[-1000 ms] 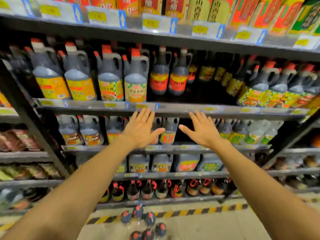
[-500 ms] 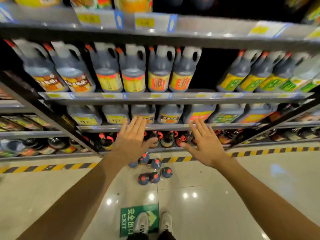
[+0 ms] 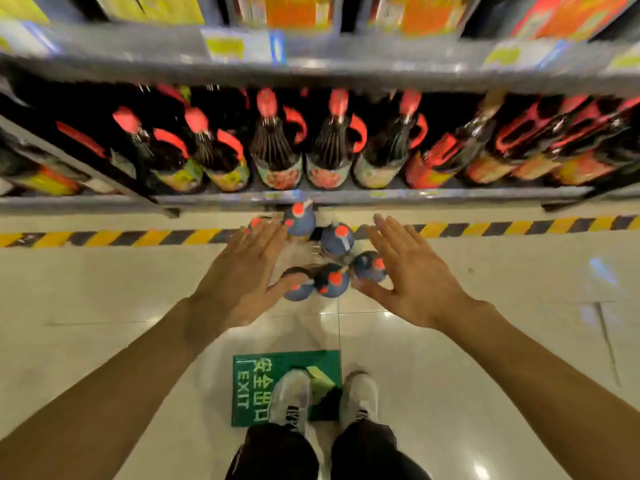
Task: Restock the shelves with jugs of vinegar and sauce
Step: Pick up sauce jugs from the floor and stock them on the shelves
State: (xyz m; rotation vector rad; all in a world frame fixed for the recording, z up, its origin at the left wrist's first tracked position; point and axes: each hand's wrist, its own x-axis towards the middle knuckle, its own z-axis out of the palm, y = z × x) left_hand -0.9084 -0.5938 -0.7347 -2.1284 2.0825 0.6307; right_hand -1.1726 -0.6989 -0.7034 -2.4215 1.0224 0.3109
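Several dark jugs with red caps [image 3: 331, 277] stand clustered on the tiled floor just in front of the bottom shelf [image 3: 346, 195]. My left hand [image 3: 242, 271] hovers over the cluster's left side with fingers spread and straight, partly covering two jugs. To the cluster's right, my right hand [image 3: 405, 275] is stretched out flat, its thumb near the right-most jug [image 3: 369, 266]. Neither hand holds anything. The bottom shelf carries a row of dark sauce jugs with red handles [image 3: 277, 150].
A yellow-and-black hazard stripe [image 3: 104, 237] runs along the floor before the shelving. A green EXIT floor sign [image 3: 256, 386] lies under my white shoes [image 3: 291, 396]. A higher shelf edge with price tags [image 3: 225, 50] spans the top. Glossy tiles extend left and right.
The view has tilted down from the upper shelves to the floor. Both hands have dropped from shelf height to just over the jugs on the floor, still empty and spread.
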